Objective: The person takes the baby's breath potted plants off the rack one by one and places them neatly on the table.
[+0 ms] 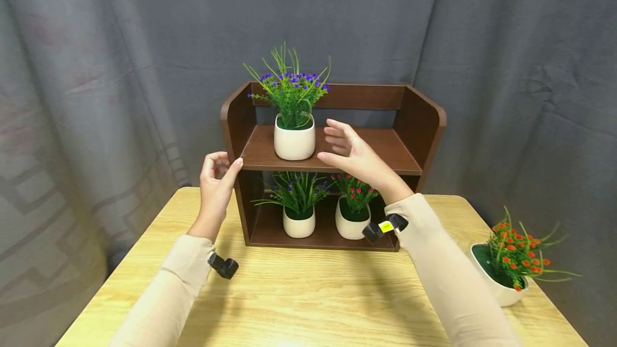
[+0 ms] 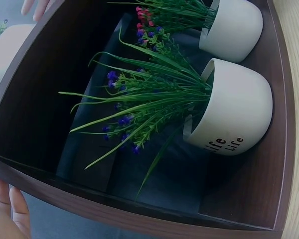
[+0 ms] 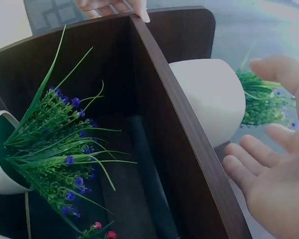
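Note:
A white pot with purple flowers point(image 1: 294, 141) stands on the upper level of a dark brown two-level shelf point(image 1: 337, 166). Just right of this pot my right hand point(image 1: 354, 154) is held with fingers apart and nothing in it; a gap shows between fingertips and pot in the right wrist view. My left hand point(image 1: 215, 186) holds the shelf's left side panel, thumb on its front edge and fingers along the outside. On the lower level stand another purple-flowered pot point(image 1: 299, 222) and a red-flowered pot point(image 1: 353, 219), partly behind my right wrist.
A white pot with orange flowers point(image 1: 506, 283) stands on the wooden table point(image 1: 299, 288) near its right edge, beyond my right forearm. Grey curtains point(image 1: 347, 20) hang behind the shelf and on both sides. A wrist camera point(image 1: 224, 265) sits on each sleeve.

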`<control>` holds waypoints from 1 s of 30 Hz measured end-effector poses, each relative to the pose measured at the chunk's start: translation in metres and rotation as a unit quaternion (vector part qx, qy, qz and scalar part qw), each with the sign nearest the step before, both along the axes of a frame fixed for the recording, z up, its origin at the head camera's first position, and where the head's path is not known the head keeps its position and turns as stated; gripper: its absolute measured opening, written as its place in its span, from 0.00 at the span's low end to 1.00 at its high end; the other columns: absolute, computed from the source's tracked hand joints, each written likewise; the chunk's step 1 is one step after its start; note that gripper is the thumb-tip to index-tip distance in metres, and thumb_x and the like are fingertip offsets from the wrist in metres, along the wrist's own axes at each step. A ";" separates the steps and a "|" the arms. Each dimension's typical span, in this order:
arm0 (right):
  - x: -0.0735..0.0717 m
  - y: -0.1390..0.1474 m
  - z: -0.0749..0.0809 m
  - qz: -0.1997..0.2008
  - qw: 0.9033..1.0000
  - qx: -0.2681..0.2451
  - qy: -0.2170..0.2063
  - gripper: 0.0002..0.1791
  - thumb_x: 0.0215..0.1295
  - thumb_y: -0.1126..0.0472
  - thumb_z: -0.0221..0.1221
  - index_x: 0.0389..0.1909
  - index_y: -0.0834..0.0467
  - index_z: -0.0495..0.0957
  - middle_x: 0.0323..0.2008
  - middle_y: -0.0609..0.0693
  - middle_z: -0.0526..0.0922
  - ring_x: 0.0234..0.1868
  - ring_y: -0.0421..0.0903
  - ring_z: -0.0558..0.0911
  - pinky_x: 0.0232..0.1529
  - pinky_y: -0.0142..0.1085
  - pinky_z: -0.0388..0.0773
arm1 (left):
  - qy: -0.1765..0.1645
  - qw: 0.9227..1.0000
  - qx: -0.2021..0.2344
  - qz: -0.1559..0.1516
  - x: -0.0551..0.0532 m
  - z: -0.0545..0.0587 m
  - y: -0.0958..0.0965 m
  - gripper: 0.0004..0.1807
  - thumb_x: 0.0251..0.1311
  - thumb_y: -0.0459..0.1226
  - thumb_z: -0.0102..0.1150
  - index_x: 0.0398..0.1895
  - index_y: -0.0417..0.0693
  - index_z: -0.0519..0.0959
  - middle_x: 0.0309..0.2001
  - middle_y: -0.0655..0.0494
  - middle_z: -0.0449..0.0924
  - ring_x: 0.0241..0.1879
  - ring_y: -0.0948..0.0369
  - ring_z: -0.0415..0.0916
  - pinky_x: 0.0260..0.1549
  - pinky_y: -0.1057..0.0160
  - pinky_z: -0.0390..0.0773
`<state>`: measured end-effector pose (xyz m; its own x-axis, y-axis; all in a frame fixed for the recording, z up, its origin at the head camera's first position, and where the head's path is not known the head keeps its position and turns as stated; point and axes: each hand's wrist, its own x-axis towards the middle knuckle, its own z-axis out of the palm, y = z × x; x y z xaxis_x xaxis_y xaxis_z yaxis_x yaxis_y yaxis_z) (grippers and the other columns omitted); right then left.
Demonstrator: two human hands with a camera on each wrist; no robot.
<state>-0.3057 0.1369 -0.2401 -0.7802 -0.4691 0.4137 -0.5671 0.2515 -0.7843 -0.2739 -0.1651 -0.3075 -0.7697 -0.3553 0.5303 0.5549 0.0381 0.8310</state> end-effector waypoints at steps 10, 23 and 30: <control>-0.013 -0.022 0.007 -0.033 0.999 0.004 -0.040 0.51 0.65 0.52 0.67 0.80 0.52 0.45 0.76 0.55 0.54 0.75 0.51 0.58 0.71 0.45 0.58 | 0.001 1.000 0.000 0.002 0.000 0.001 0.000 0.11 0.63 0.29 0.64 0.44 0.43 0.73 0.38 0.58 0.69 0.36 0.62 0.66 0.29 0.69 0.66; -0.031 -0.050 0.005 -0.122 0.991 0.017 -0.045 0.61 0.55 0.40 0.71 0.79 0.56 0.44 0.75 0.57 0.56 0.72 0.50 0.63 0.68 0.44 0.63 | -0.002 1.000 0.002 0.001 0.000 0.001 0.002 0.11 0.62 0.29 0.64 0.45 0.42 0.73 0.38 0.59 0.69 0.37 0.62 0.66 0.32 0.68 0.66; -0.037 -0.060 0.006 -0.134 0.989 0.020 -0.067 0.63 0.54 0.38 0.70 0.80 0.56 0.42 0.74 0.56 0.58 0.72 0.50 0.63 0.68 0.46 0.63 | 0.000 1.000 0.006 0.001 -0.002 0.000 0.001 0.11 0.62 0.29 0.64 0.44 0.44 0.73 0.37 0.59 0.70 0.36 0.62 0.66 0.32 0.68 0.66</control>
